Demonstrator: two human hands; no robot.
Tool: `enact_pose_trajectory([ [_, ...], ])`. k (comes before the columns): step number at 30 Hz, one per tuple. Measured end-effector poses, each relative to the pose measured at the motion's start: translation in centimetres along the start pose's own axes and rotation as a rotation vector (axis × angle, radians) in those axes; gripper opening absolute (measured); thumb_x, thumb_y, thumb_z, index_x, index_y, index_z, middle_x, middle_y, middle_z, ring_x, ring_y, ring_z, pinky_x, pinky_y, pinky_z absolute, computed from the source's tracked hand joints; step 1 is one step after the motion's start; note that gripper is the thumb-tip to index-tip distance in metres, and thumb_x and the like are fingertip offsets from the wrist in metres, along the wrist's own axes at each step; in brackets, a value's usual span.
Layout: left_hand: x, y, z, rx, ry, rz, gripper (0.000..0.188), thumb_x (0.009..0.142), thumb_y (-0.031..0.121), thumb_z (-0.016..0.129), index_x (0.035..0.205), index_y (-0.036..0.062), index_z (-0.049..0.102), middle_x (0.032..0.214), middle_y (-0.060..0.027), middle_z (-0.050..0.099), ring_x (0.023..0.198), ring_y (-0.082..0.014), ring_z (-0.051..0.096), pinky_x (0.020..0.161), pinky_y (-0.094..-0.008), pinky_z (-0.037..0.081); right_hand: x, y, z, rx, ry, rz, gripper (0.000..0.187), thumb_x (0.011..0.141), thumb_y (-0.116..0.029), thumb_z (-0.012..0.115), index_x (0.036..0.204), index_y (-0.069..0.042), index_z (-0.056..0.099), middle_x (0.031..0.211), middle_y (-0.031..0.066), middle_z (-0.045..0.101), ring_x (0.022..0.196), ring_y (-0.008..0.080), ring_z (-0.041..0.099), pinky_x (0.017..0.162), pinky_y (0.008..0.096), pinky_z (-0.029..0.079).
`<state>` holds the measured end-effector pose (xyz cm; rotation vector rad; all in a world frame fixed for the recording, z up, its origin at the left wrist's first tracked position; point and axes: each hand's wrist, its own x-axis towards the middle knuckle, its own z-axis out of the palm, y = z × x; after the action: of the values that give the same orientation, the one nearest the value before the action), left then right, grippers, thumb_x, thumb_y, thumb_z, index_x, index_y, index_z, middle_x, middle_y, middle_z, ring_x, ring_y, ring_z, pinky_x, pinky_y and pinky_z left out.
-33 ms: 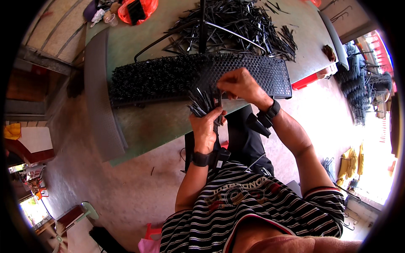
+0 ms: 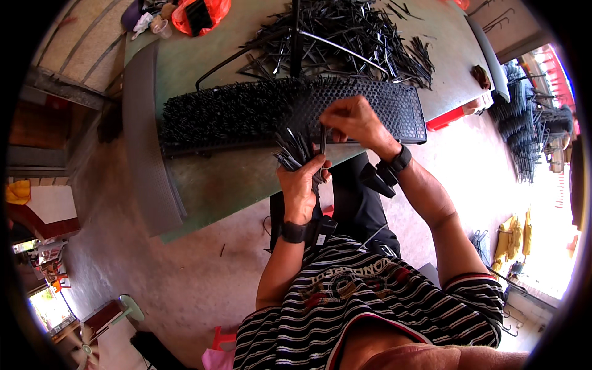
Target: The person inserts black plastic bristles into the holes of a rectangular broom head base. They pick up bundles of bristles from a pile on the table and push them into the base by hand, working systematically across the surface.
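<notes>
My left hand (image 2: 300, 188) is wrapped round a bundle of thin black strips (image 2: 295, 151), whose ends fan out above the thumb. Just above and to the right of it, my right hand (image 2: 356, 126) pinches the upper end of a single black strip (image 2: 322, 139), which stands upright beside the bundle. Behind both hands lies a long black perforated panel (image 2: 382, 105) with a honeycomb of holes. Its left part bristles with a dense mass of upright black strips (image 2: 228, 111); the holes at its right end show bare. My right fingers partly hide the panel's front edge.
A thin black metal frame (image 2: 296, 52) rises behind the panel. Beyond it, a heap of loose black strips (image 2: 345, 37) spreads over the green table (image 2: 209, 209). A red plastic bag (image 2: 213, 21) lies at the far left, and a grey curved sheet (image 2: 145, 123) covers the table's left edge.
My right hand has risen slightly, and more of the pinched strip shows between it and the bundle. My left hand stays where it was.
</notes>
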<state>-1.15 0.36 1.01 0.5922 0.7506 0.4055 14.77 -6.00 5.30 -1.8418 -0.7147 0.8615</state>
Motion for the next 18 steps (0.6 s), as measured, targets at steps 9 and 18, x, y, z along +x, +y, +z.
enact_pose_trajectory([
  [9,0.1,0.4,0.0,-0.037,-0.009,-0.060,0.025,0.073,-0.004,0.069,0.096,0.0006,0.061,0.084,-0.0111,0.066,0.067,-0.0229,0.065,0.057,-0.0306,0.051,1.0,-1.4,-1.6,0.276,0.246,-0.098,0.020,0.085,-0.010,0.059,0.085,0.010,0.059,0.065,0.0119,0.064,0.055,0.0166,0.065,0.047,0.0244,0.052],
  [18,0.9,-0.5,-0.5,0.002,-0.030,-0.048,0.024,0.071,-0.006,0.070,0.093,-0.0007,0.062,0.083,-0.0120,0.065,0.060,-0.0226,0.063,0.049,-0.0317,0.050,0.2,-0.2,0.0,0.053,0.031,-0.029,0.016,0.086,-0.010,0.059,0.084,0.006,0.061,0.064,0.0091,0.063,0.054,0.0130,0.063,0.047,0.0230,0.051],
])
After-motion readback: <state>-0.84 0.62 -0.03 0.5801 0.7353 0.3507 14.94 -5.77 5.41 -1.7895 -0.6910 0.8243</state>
